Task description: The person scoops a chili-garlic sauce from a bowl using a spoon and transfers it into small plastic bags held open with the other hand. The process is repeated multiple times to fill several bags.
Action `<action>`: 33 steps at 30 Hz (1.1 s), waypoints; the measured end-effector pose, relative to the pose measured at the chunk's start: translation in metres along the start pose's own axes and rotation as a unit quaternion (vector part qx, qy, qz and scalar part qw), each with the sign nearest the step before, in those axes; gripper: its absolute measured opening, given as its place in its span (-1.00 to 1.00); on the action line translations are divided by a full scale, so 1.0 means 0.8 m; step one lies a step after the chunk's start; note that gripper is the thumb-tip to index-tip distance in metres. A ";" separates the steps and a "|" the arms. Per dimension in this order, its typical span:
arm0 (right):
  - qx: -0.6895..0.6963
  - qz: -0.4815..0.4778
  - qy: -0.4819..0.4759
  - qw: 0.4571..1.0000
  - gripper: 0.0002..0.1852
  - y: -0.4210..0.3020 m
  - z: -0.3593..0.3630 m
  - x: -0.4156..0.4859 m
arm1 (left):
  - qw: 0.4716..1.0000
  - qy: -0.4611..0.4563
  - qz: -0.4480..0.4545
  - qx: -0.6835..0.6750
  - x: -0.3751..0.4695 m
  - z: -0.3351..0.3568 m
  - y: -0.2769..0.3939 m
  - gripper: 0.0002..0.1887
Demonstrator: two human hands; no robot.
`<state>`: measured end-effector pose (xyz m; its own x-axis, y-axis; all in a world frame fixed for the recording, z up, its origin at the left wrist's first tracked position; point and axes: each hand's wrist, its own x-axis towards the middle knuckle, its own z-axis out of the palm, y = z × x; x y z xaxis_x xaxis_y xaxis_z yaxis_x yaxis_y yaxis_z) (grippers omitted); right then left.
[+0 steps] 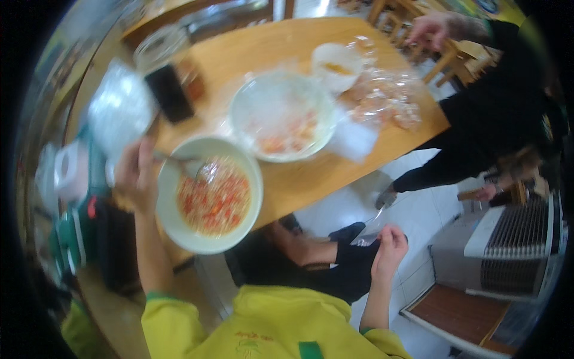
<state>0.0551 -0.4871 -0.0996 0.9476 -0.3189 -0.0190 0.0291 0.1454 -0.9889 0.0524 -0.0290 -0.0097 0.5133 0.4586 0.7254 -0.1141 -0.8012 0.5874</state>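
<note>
My left hand (136,172) grips the handle of a metal spoon (193,168) at the left rim of a pale green bowl (163,220). That bowl holds a chopped red and pale mixture (215,197) in liquid, with the spoon's bowl end over it. My right hand (389,249) pinches a small clear plastic bag (368,233) above my lap, off the table's edge. Behind the first bowl is a second pale green bowl (329,130), partly covered by clear plastic, with red and orange pieces inside.
On the wooden table (287,193) are a white tub (336,58), filled clear bags (390,101), a dark phone-like object (169,94) and a clear container (161,45). Clear plastic bags (121,105) lie at left. Another person (502,98) stands at right, near wooden stools (466,63).
</note>
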 end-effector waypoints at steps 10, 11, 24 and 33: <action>-0.024 -0.054 -0.312 0.948 -0.88 -0.052 0.155 -0.013 | 0.977 -0.017 -0.067 -0.203 0.009 -0.008 -0.003 -0.84; -0.013 -0.048 -0.322 0.945 -0.88 -0.056 0.164 -0.015 | 0.979 -0.031 -0.053 -0.192 0.010 -0.014 -0.003 -0.86; -0.040 -0.006 -0.412 0.910 -0.86 -0.065 0.200 -0.009 | 0.966 -0.157 -0.131 -0.160 0.009 -0.016 -0.019 -0.83; -0.054 0.008 -0.420 0.906 -0.84 -0.058 0.198 -0.012 | 0.952 -0.109 -0.226 -0.175 -0.003 -0.015 -0.029 -0.81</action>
<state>0.0953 -0.3424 -0.0306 0.8567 0.5143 0.0397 0.0242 0.0370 -0.9990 0.0431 -0.0069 -0.0208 0.7377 0.6049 0.2999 -0.0951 -0.3466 0.9332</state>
